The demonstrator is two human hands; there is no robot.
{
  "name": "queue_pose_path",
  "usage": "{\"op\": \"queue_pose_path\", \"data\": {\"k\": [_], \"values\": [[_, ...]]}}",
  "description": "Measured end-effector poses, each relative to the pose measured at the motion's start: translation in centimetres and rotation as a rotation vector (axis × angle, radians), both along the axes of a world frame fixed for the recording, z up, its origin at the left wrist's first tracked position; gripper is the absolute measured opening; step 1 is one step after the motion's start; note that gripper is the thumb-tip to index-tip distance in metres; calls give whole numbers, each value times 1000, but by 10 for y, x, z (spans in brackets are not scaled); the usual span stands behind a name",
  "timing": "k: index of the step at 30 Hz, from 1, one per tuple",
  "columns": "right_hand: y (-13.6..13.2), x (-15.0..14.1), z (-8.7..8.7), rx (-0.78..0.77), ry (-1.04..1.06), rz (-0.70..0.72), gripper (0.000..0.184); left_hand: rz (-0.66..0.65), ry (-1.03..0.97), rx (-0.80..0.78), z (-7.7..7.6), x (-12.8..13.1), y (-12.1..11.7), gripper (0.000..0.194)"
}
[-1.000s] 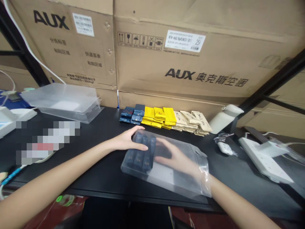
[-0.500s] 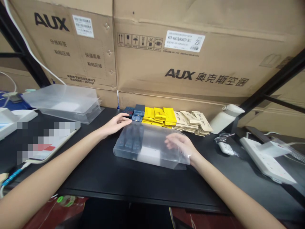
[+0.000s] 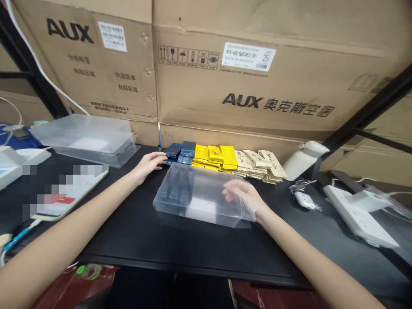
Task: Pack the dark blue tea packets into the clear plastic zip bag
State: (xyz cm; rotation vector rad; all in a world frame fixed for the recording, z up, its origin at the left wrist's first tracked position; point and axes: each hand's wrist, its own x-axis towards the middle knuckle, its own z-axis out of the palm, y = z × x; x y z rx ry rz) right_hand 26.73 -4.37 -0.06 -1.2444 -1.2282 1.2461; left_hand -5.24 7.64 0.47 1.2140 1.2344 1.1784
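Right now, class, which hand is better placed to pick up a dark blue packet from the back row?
Probably the left hand: it is right by those dark blue packets, while the right hand is inside the translucent bag.

In front of the bag point(image 3: 206, 189) the table point(image 3: 180, 246) lies open; cartons point(image 3: 193, 94) (tall) block behind.

My frosted bag point(image 3: 207, 182) lies flat, navy packets point(image 3: 175, 184) inside at left; more navy packets point(image 3: 187, 150) sit by my desk point(image 3: 161, 244)'s back edge.
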Motion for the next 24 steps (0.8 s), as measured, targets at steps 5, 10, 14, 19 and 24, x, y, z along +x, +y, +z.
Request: {"op": "queue_pose_path", "data": {"k": [5, 10, 14, 19, 24], "values": [[0, -2, 0, -8, -3, -5, 36, 152, -84, 5, -3, -5, 4, 17], [0, -2, 1, 16, -66, 6, 35, 325, -160, 69, -1, -10, 7, 14], [-2, 28, 15, -77, -336, 298, 32, 363, -203, 164, 7, -5, -2, 14], [0, 68, 33, -156, -520, 329, 31, 188, -176, 255, 22, 12, -27, 24], [2, 43, 30, 362, -464, -237, 41, -104, 47, 320, 29, 30, -55, 29]]}}
